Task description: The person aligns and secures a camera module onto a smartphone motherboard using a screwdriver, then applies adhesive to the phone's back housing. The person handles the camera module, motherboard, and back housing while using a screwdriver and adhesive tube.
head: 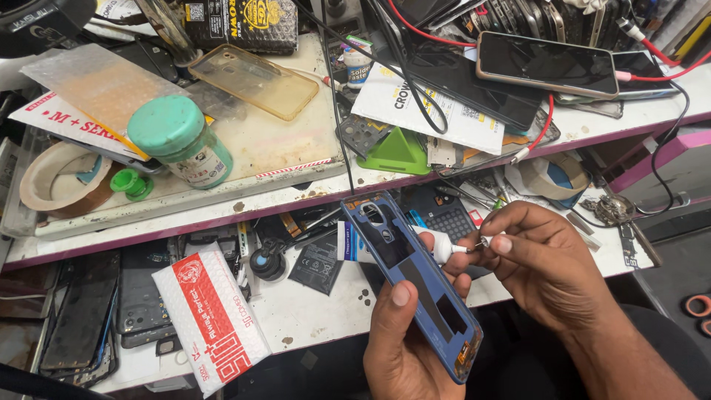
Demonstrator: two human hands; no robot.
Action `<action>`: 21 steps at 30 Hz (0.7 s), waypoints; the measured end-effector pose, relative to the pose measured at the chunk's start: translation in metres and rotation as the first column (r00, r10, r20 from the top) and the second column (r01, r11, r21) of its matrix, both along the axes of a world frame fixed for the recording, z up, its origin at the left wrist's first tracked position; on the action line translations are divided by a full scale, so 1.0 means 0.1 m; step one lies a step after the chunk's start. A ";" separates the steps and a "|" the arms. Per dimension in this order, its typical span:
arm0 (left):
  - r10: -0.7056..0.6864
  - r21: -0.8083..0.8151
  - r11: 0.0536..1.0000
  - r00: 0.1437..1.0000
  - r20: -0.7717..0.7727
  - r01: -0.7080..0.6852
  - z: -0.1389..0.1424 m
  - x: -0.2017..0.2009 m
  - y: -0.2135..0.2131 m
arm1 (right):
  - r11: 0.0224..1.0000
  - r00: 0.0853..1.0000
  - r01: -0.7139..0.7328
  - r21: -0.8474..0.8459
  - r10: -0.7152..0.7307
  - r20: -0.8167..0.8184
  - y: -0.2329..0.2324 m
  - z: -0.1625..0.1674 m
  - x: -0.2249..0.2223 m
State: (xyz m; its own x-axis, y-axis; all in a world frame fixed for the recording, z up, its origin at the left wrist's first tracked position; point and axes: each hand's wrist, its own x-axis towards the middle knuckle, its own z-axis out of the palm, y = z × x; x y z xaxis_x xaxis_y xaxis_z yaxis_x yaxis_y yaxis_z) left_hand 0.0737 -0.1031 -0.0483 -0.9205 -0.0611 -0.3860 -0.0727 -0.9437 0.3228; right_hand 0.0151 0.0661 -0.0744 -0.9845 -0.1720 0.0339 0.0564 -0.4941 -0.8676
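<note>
The left hand (404, 344) clamps the blue phone frame (415, 285), long axis toward the bench edge, while the right hand (537, 259) pinches a small cap (486, 240) at the glue tube (437, 246) tip.

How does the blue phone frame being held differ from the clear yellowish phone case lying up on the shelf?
The blue phone frame is opaque, while the clear yellowish phone case is see-through. The frame is tilted up in the left hand; the case lies flat on the shelf board, untouched. The frame has open cut-outs through its middle; the case looks like a shallow tray. Both are long, phone-shaped shells.
</note>
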 end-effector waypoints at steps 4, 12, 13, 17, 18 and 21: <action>0.023 -0.015 1.000 1.000 0.016 -0.023 0.03 0.00 0.00 | 1.000 1.000 -0.004 -0.014 0.004 -0.010 0.01 -0.04 0.01; 0.022 -0.029 0.999 1.000 0.010 -0.022 0.06 0.00 0.00 | 1.000 1.000 0.018 0.022 -0.019 0.010 0.05 -0.08 0.01; 0.021 -0.031 0.999 1.000 0.007 -0.021 0.06 0.00 0.00 | 1.000 1.000 0.017 0.020 -0.017 0.009 0.04 -0.08 0.01; 0.013 -0.042 0.999 1.000 0.005 -0.013 0.06 0.01 -0.02 | 1.000 1.000 0.011 0.008 -0.011 0.002 0.02 -0.08 0.03; 0.010 -0.046 0.999 1.000 0.007 -0.010 0.06 0.02 -0.03 | 1.000 1.000 0.009 0.004 -0.009 -0.001 0.02 -0.09 0.03; 0.005 -0.056 0.998 1.000 0.008 -0.004 0.05 0.03 -0.04 | 1.000 1.000 0.013 0.012 -0.013 0.001 0.00 -0.09 0.04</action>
State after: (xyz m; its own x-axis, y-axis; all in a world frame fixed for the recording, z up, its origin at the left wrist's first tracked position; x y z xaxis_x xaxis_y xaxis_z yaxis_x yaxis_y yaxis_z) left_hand 0.0767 -0.1072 -0.0430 -0.9171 -0.0869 -0.3891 -0.0714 -0.9243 0.3749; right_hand 0.0193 0.0665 -0.0835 -0.9867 -0.1595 0.0308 0.0510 -0.4841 -0.8735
